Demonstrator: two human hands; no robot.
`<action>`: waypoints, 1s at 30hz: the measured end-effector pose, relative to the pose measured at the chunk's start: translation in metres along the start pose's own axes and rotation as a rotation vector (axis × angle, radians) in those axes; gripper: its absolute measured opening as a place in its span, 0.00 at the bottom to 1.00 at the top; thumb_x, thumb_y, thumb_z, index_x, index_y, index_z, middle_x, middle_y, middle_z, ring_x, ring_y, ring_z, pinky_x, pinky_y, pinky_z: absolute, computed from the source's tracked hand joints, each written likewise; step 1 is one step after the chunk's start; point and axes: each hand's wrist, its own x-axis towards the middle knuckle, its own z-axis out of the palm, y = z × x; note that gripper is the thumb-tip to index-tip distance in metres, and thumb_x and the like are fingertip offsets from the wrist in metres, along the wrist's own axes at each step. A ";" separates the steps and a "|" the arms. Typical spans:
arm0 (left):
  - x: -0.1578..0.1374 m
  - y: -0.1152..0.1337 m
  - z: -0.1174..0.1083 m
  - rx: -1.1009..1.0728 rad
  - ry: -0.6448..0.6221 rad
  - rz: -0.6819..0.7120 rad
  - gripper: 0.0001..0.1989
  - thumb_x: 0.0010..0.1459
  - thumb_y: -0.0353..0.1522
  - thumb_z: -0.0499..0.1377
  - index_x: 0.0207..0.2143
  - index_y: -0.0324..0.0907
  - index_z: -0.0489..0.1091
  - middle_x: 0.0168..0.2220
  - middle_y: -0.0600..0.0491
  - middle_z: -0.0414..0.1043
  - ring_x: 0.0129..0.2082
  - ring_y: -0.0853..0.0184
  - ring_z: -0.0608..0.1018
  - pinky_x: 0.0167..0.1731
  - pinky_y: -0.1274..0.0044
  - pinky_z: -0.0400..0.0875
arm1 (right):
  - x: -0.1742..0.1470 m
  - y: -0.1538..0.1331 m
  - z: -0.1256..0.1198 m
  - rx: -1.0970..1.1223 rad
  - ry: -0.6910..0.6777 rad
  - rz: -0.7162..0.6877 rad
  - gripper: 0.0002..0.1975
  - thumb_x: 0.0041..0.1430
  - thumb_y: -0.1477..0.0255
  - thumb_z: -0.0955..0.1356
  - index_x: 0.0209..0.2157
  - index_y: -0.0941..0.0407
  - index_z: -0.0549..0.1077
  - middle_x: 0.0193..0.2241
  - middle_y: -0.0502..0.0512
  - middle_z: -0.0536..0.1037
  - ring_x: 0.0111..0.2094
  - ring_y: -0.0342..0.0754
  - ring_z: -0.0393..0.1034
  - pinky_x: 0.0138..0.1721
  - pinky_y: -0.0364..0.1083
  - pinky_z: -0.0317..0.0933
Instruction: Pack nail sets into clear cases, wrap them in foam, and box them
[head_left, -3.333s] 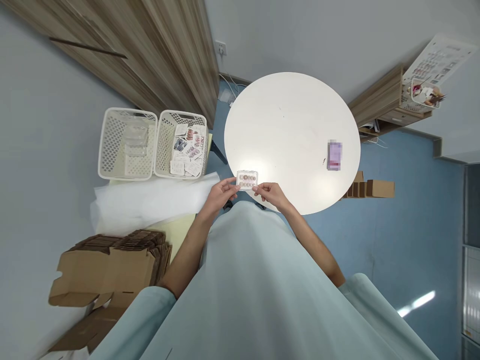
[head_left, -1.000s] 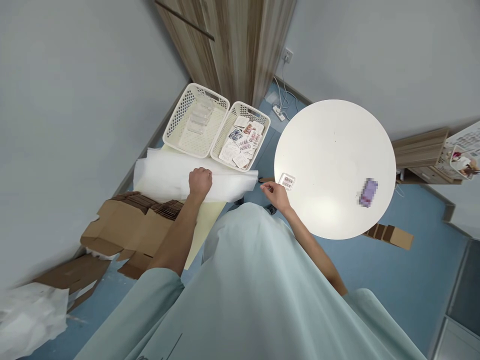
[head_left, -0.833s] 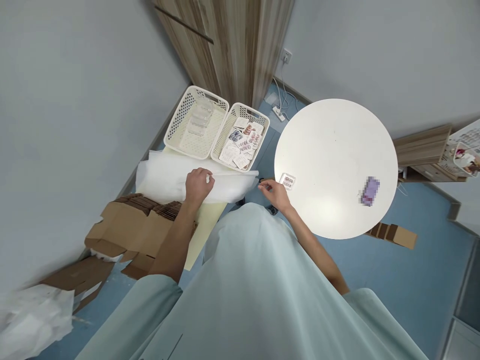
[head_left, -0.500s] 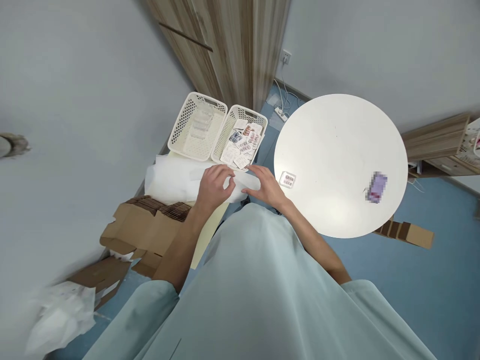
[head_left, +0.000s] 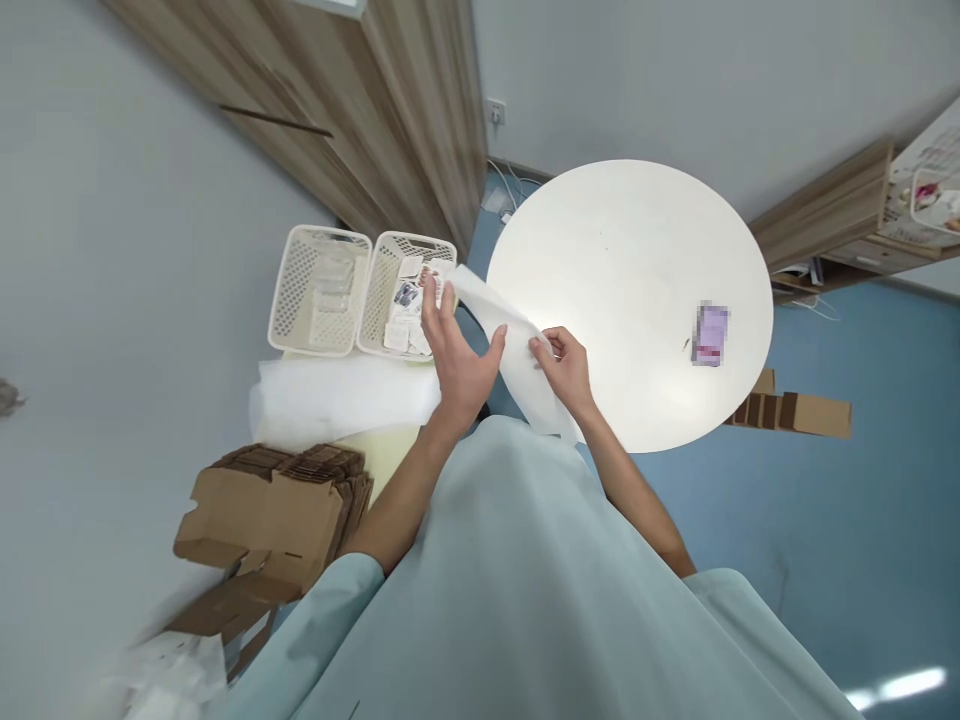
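A thin white foam sheet [head_left: 519,372] hangs slantwise between my hands, over the left edge of the round white table [head_left: 637,240]. My right hand [head_left: 568,368] pinches it between thumb and fingers near its right side. My left hand [head_left: 463,372] is spread open at the sheet's left edge, thumb apart from the fingers; whether it touches the sheet I cannot tell. Behind my left fingers stands a white basket with printed cards [head_left: 405,296]. The small clear case seen earlier on the table does not show now.
Another white basket [head_left: 285,290] holds clear plastic boxes. Below the baskets lies a roll of white foam [head_left: 345,395], and nearer me are stacked folded cardboard boxes [head_left: 292,510]. A blurred purple object [head_left: 710,335] lies on the table's right. More cardboard [head_left: 814,412] shows beyond the table.
My view has turned right. The foam sheet is now up at the table's edge, pinched by my right hand. My left hand has opened wider. The small clear case is out of sight.
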 end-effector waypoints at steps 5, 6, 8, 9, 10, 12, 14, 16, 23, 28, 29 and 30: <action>-0.015 0.004 0.053 -0.296 -0.315 -0.369 0.31 0.63 0.48 0.68 0.62 0.44 0.70 0.63 0.39 0.74 0.53 0.53 0.83 0.50 0.62 0.82 | 0.010 0.021 -0.049 0.105 0.168 0.068 0.20 0.64 0.49 0.71 0.37 0.52 0.72 0.36 0.51 0.78 0.38 0.49 0.74 0.35 0.47 0.74; -0.019 0.006 0.062 -0.318 -0.356 -0.398 0.27 0.62 0.47 0.68 0.58 0.43 0.73 0.59 0.40 0.77 0.48 0.55 0.84 0.46 0.63 0.84 | 0.011 0.025 -0.056 0.121 0.197 0.073 0.19 0.64 0.49 0.71 0.37 0.52 0.72 0.36 0.51 0.78 0.38 0.48 0.74 0.35 0.47 0.75; -0.025 0.012 0.076 -0.336 -0.391 -0.423 0.22 0.61 0.45 0.69 0.52 0.43 0.76 0.53 0.43 0.80 0.42 0.59 0.85 0.42 0.66 0.84 | 0.012 0.033 -0.066 0.154 0.246 0.084 0.19 0.63 0.49 0.72 0.38 0.51 0.72 0.36 0.51 0.78 0.38 0.48 0.73 0.36 0.47 0.75; -0.027 0.016 0.082 -0.341 -0.393 -0.434 0.20 0.61 0.44 0.69 0.50 0.43 0.77 0.51 0.44 0.81 0.40 0.61 0.84 0.41 0.67 0.85 | 0.012 0.037 -0.070 0.170 0.259 0.091 0.19 0.63 0.49 0.72 0.37 0.51 0.72 0.36 0.51 0.77 0.38 0.48 0.73 0.36 0.47 0.76; -0.028 0.019 0.088 -0.347 -0.392 -0.449 0.20 0.60 0.43 0.70 0.50 0.43 0.77 0.48 0.45 0.81 0.39 0.62 0.84 0.40 0.68 0.84 | 0.013 0.040 -0.073 0.185 0.264 0.099 0.19 0.63 0.49 0.72 0.38 0.51 0.72 0.35 0.50 0.77 0.38 0.48 0.73 0.36 0.47 0.76; -0.029 0.026 0.098 -0.344 -0.384 -0.479 0.21 0.58 0.41 0.71 0.50 0.44 0.77 0.46 0.47 0.81 0.36 0.63 0.84 0.38 0.69 0.84 | 0.013 0.045 -0.078 0.210 0.256 0.110 0.19 0.63 0.49 0.72 0.38 0.51 0.72 0.35 0.50 0.77 0.38 0.48 0.73 0.36 0.48 0.76; -0.028 0.030 0.106 -0.303 -0.377 -0.491 0.19 0.56 0.41 0.72 0.48 0.44 0.77 0.44 0.49 0.81 0.33 0.65 0.83 0.37 0.70 0.82 | 0.012 0.048 -0.081 0.224 0.247 0.112 0.19 0.63 0.49 0.72 0.38 0.51 0.72 0.36 0.50 0.77 0.38 0.48 0.73 0.37 0.48 0.76; -0.027 0.032 0.111 -0.249 -0.373 -0.489 0.15 0.56 0.41 0.72 0.42 0.44 0.78 0.41 0.51 0.82 0.31 0.65 0.83 0.37 0.71 0.80 | 0.012 0.050 -0.083 0.224 0.250 0.110 0.20 0.63 0.49 0.72 0.38 0.51 0.72 0.36 0.51 0.78 0.38 0.49 0.73 0.38 0.49 0.75; -0.023 0.031 0.126 -0.315 -0.415 -0.475 0.13 0.55 0.42 0.71 0.35 0.44 0.78 0.35 0.52 0.81 0.30 0.66 0.81 0.37 0.71 0.78 | 0.008 0.057 -0.089 0.316 0.014 0.130 0.30 0.67 0.38 0.63 0.41 0.50 0.79 0.44 0.56 0.82 0.52 0.56 0.75 0.56 0.56 0.71; -0.025 0.026 0.135 -0.367 -0.520 -0.423 0.12 0.55 0.41 0.69 0.37 0.43 0.78 0.37 0.50 0.83 0.37 0.61 0.83 0.41 0.69 0.80 | 0.007 0.067 -0.092 0.369 -0.117 0.129 0.37 0.70 0.36 0.56 0.35 0.50 0.81 0.46 0.57 0.83 0.60 0.55 0.72 0.66 0.59 0.63; -0.026 0.025 0.136 -0.347 -0.531 -0.413 0.12 0.55 0.41 0.69 0.37 0.43 0.78 0.38 0.50 0.83 0.38 0.60 0.83 0.41 0.69 0.80 | 0.007 0.069 -0.093 0.357 -0.120 0.125 0.35 0.70 0.37 0.58 0.34 0.50 0.81 0.45 0.56 0.83 0.58 0.55 0.74 0.66 0.58 0.64; -0.027 0.025 0.137 -0.329 -0.536 -0.409 0.12 0.55 0.41 0.68 0.37 0.43 0.78 0.38 0.50 0.83 0.38 0.60 0.83 0.40 0.69 0.80 | 0.006 0.071 -0.094 0.335 -0.116 0.121 0.33 0.71 0.39 0.60 0.34 0.50 0.81 0.45 0.56 0.83 0.56 0.54 0.75 0.65 0.57 0.65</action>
